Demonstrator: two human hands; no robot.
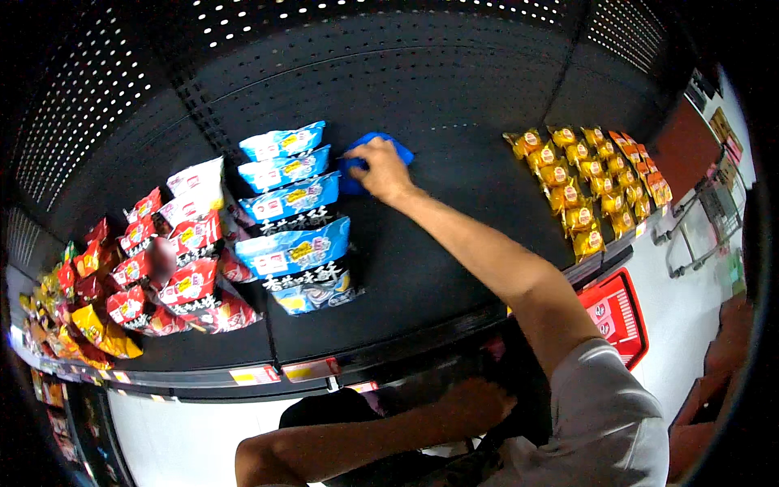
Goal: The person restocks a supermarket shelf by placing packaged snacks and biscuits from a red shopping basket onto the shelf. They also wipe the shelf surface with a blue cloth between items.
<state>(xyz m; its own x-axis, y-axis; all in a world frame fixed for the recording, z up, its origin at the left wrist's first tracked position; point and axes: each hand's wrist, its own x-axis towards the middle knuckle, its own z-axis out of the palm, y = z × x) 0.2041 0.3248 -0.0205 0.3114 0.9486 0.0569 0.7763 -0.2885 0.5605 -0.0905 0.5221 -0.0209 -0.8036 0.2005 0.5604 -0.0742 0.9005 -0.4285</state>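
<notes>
My right hand (pixel 379 169) reaches far across the black shelf (pixel 454 203), its fingers curled down on a blue cloth (pixel 398 148) that lies near the back panel. Just left of it stands a row of light-blue snack bags (pixel 288 203), upright one behind another. The cloth's middle is hidden under the hand. My left forearm crosses low in front of the shelf, and my left hand (pixel 479 403) hangs in deep shadow below the shelf's front edge. Its fingers are too dark to make out.
Red snack bags (pixel 195 280) and an orange-yellow bag (pixel 105 331) stand farther left. Rows of small yellow packs (pixel 580 187) fill the shelf's right end. A red shopping basket (pixel 621 321) is below at right, and a metal cart (pixel 706 215) stands beyond on the pale floor.
</notes>
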